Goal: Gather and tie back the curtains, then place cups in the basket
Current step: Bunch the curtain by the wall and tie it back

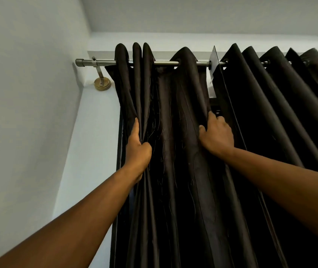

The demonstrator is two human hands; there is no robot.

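- High on the rod [165, 63], near its left end by the corner of the wall, the left curtain [173, 151] hangs half-bunched: three tight folds crowd the bracket [101, 82], one wide fold still spreads toward the gap where the right curtain [279, 113] begins.
- Both hands are clamped on that left panel. The left hand [137, 149] grips the bunched folds with its fingers curled into the cloth; the right hand [217, 134] pinches the panel's inner edge beside the gap — the two are well apart across the wide fold.
- Likely snag: the eyelets may bind on the rod if the right hand pulls downward rather than sideways. The grip sits well below the rings, so a slanted tug would tilt them and jam the slide.
- A hard pull could also load the single bracket visible at the left end, and I judge that the weak point if the cloth is yanked.
- The fabric looks smooth and slippery; the pinch at the inner edge may slip free, letting the wide fold spring back open.
- A stiff dark tab [214, 60] stands on the rod at the gap. It might catch the last ring or drag the right curtain along.
- No tie-back, cups or basket show in this view — the tie will need finding while one hand keeps the bundle, or the folds may loosen.
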